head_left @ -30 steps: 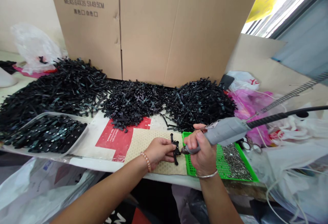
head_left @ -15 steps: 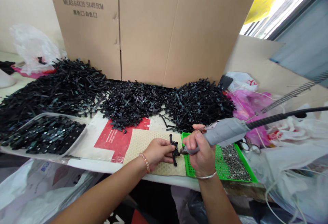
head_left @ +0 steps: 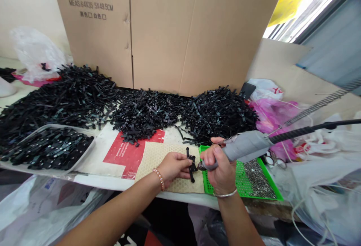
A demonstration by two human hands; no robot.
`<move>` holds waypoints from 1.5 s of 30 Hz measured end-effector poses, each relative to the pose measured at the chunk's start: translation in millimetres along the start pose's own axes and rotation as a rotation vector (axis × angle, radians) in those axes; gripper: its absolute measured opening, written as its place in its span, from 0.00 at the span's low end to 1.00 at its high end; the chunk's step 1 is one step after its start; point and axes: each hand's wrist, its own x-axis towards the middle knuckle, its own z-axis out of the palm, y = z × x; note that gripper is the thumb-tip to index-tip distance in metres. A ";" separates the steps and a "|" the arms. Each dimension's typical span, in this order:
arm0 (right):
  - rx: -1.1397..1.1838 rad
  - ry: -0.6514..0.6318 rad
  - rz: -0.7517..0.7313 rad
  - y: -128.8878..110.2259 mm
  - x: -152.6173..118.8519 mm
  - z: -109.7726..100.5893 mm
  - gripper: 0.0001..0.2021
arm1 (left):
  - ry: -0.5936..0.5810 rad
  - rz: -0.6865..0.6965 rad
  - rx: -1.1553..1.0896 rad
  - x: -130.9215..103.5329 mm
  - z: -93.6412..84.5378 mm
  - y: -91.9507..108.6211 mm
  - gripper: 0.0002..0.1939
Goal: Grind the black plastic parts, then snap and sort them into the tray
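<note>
Cardboard box (head_left: 169,32), pink bag (head_left: 272,114)

Bright window glare upper right, wide-angle distortion

A grey power screwdriver (head_left: 244,147) with a black cable (head_left: 310,129) runs in from the right of the frame. The small cross-shaped part (head_left: 192,162) at lower centre is black, as are the heaped parts (head_left: 135,107) across the middle. The mat (head_left: 158,156) beneath is pale beige with a honeycomb pattern; beside it lies a red printed sheet (head_left: 126,152). The tray (head_left: 269,193) at lower right is bright green, perforated, holding silvery screws (head_left: 258,178). The cardboard box (head_left: 169,32) behind is plain brown with black lettering. Pink bags (head_left: 273,114) sit at right.
</note>
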 end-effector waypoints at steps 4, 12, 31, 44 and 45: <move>0.003 -0.006 -0.012 -0.7 0.4 -0.7 0.08 | -0.001 -0.004 -0.007 -0.9 0.5 1.1 0.17; 0.017 -0.014 -0.013 1.7 -0.5 -1.6 0.08 | 0.012 0.003 -0.009 -0.6 1.1 2.2 0.17; 0.023 -0.048 -0.013 1.7 -0.7 -1.9 0.08 | -0.001 0.011 -0.016 1.6 0.0 -1.9 0.17; 0.007 -0.034 -0.018 1.7 -0.6 -1.6 0.08 | 0.000 0.011 -0.025 2.4 -1.7 -2.2 0.16; 0.003 -0.033 -0.019 2.0 -0.8 -1.6 0.08 | 0.004 0.012 -0.028 2.3 -1.6 -1.7 0.16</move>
